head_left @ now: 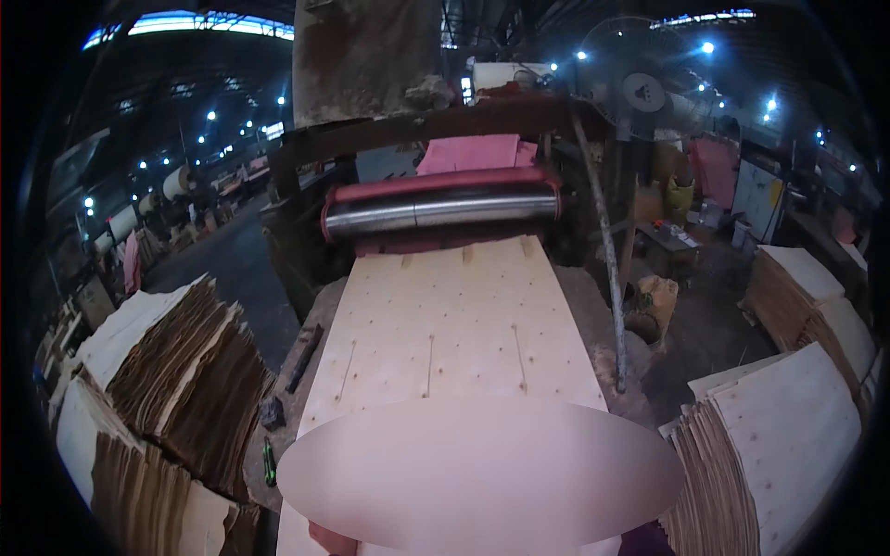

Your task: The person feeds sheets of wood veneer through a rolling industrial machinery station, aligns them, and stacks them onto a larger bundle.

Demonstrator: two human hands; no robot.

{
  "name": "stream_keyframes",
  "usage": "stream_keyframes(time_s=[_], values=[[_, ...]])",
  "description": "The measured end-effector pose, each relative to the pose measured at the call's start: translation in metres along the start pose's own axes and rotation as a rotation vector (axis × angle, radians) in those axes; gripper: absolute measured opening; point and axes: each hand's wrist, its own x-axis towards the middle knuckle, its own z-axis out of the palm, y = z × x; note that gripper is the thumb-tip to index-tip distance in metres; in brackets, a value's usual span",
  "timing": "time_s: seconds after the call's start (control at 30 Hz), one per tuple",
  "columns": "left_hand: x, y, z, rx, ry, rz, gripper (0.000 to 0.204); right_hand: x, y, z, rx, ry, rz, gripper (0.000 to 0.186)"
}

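Veneer sheet [445,324] lies flat on the feed table, far edge at the steel roller [443,209] with its red-coated roller [436,183] just above. Near end of the sheet sits under a blurred-out patch, so the hands are not visible; grip can't be told. Judgement: to feed well, the person keeps the sheet square to the roller, both side edges parallel to the table, flat with no buckle at the splits. Veneer stacks left [158,371] and right [788,435] sit within reach. Small tools [270,435] lie beside the table's left edge.
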Motion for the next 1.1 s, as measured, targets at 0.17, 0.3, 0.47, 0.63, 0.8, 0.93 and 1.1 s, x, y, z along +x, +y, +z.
stream_keyframes(time_s=[0.17,0.3,0.47,0.63,0.8,0.93,1.1], values=[[0.002,0.009,-0.001,-0.084,-0.106,-0.089,0.055,0.011,0.032,0.028,-0.092,0.096,-0.086,0.056],[-0.001,0.000,0.010,0.009,-0.050,-0.061,0.055,0.001,0.013,0.011,-0.096,0.004,-0.013,0.075],[0.002,0.005,0.010,0.011,-0.055,-0.077,0.057,0.000,-0.002,-0.005,-0.091,-0.104,0.023,0.081],[0.000,0.002,0.010,-0.029,-0.113,-0.119,0.059,-0.004,-0.012,-0.012,-0.062,-0.143,0.037,0.082],[-0.002,-0.002,0.016,-0.052,-0.091,-0.144,0.058,-0.004,-0.003,-0.004,-0.045,-0.125,0.002,0.083],[-0.001,-0.006,0.022,-0.079,-0.093,-0.115,0.059,-0.002,0.010,-0.002,-0.159,-0.095,0.010,0.083],[-0.006,-0.011,0.021,-0.070,-0.086,-0.126,0.058,-0.010,-0.008,-0.013,-0.170,-0.138,-0.009,0.080]])
